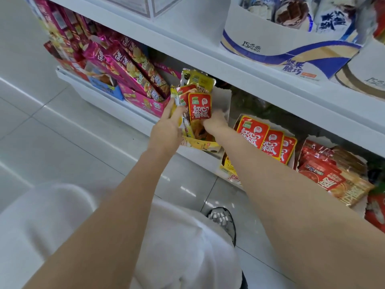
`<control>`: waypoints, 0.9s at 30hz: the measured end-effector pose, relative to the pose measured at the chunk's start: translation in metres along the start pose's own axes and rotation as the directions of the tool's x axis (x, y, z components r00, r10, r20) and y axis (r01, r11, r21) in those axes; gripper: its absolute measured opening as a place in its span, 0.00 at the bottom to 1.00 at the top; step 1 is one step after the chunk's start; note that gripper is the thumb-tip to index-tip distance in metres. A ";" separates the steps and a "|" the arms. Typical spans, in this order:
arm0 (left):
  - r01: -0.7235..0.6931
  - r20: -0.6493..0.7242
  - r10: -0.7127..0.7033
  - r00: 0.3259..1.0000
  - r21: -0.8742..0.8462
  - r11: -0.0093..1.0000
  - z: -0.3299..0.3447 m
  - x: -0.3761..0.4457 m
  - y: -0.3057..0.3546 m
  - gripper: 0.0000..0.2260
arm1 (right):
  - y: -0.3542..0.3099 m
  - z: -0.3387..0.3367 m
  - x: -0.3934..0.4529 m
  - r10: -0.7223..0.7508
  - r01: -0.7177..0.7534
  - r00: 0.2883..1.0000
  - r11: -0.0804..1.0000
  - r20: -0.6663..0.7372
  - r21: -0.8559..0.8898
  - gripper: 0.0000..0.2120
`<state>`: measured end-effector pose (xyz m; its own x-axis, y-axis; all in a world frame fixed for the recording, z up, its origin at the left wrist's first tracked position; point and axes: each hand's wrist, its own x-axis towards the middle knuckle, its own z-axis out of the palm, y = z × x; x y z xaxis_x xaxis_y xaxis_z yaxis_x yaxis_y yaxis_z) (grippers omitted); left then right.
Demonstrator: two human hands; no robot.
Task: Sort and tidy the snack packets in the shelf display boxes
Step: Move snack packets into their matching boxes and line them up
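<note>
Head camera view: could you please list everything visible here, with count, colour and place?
red packet: one, red with a yellow edge, held up over the yellow box, gripped by the right hand
mixed packets: several, red and yellow, bunched behind the red packet
yellow display box: one, lower shelf, below both hands
matching red packets: three showing, upright in the next box to the right
pink boxes: several, leaning, lower shelf left
white and blue display box: one, upper shelf
orange-red packets: a stack, lower shelf far right
shoe: one, grey, on the tiled floor
left hand: holds yellow packets
right hand: grips the red packet
</note>
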<state>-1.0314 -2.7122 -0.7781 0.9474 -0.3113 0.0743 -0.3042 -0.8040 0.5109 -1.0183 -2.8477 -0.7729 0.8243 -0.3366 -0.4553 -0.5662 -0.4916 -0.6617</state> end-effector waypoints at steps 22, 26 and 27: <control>-0.006 0.069 -0.002 0.998 0.113 0.994 -0.001 -0.002 0.021 0.29 | 0.068 -0.054 -0.135 -0.464 0.378 0.704 0.886 -0.538 -0.269 0.12; -0.233 0.089 0.225 0.970 0.099 0.967 0.004 -0.014 0.054 0.28 | 0.110 -0.077 -0.153 -0.145 0.157 0.795 0.987 -0.589 -0.030 0.17; -0.301 0.128 0.290 0.948 0.077 0.950 0.007 -0.019 0.062 0.28 | 0.114 -0.081 -0.151 -0.078 0.127 0.810 0.991 -0.582 0.045 0.20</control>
<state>-1.0691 -2.7598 -0.7532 0.7975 -0.5934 0.1091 -0.5822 -0.7096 0.3968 -1.2067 -2.9175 -0.7314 0.7120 -0.7015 0.0295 -0.4561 -0.4941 -0.7401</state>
